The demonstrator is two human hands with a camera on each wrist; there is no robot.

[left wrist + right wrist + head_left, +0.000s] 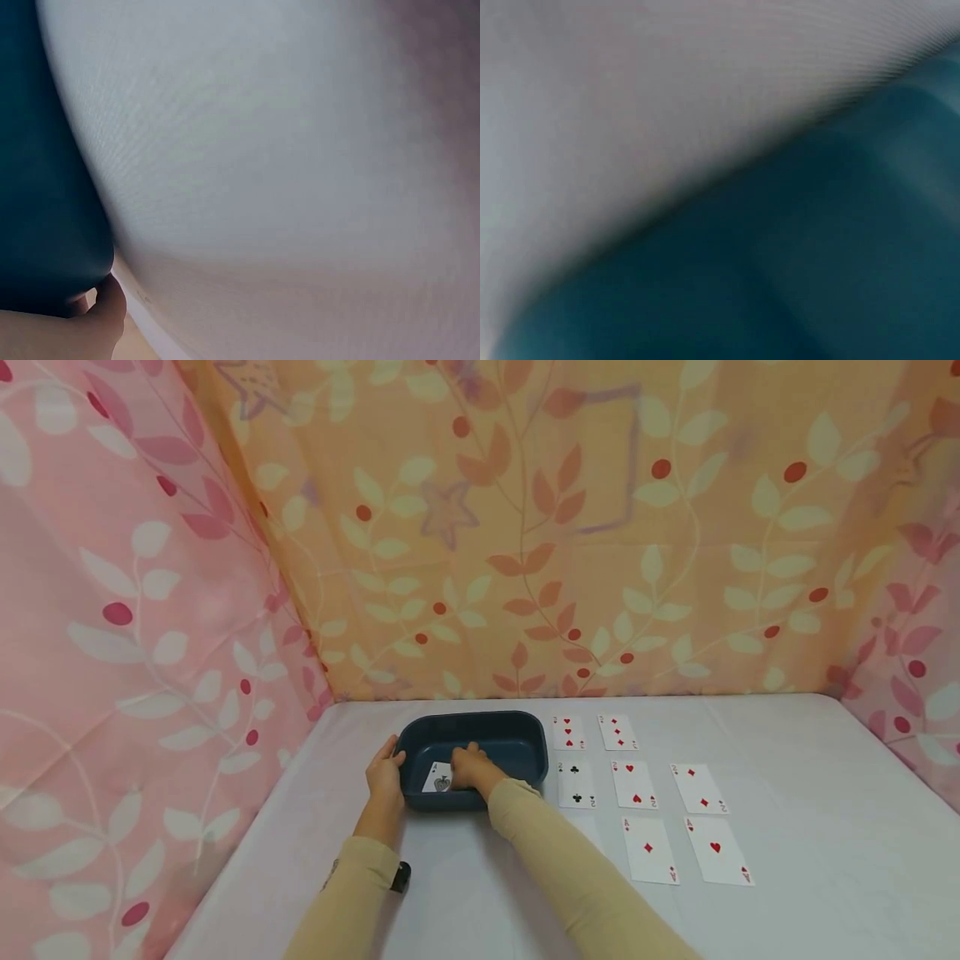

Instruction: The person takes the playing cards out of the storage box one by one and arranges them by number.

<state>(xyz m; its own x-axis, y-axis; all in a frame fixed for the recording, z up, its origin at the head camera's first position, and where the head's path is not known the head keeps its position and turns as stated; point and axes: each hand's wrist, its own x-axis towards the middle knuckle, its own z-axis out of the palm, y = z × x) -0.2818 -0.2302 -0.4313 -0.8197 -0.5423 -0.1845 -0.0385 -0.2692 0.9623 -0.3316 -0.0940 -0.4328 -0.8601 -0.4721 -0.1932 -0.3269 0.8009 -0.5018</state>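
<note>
A dark blue plastic tray [480,720] stands on the white table [787,793]. My left hand [385,772] grips the tray's left rim; in the left wrist view its thumb [105,301] presses against the tray wall [45,187]. Inside the tray, my right hand [468,766] has its curled fingers on the right edge of an ace of spades card [437,779] that lies face up on the bottom. The right wrist view is a blur of tray wall [817,262] and white cloth [630,90].
Several cards lie face up in rows right of the tray: red threes [567,732], a two of clubs [576,784], red twos [633,783], and the aces of diamonds [649,849] and hearts [717,850]. Leaf-patterned curtains [525,543] enclose the table on three sides.
</note>
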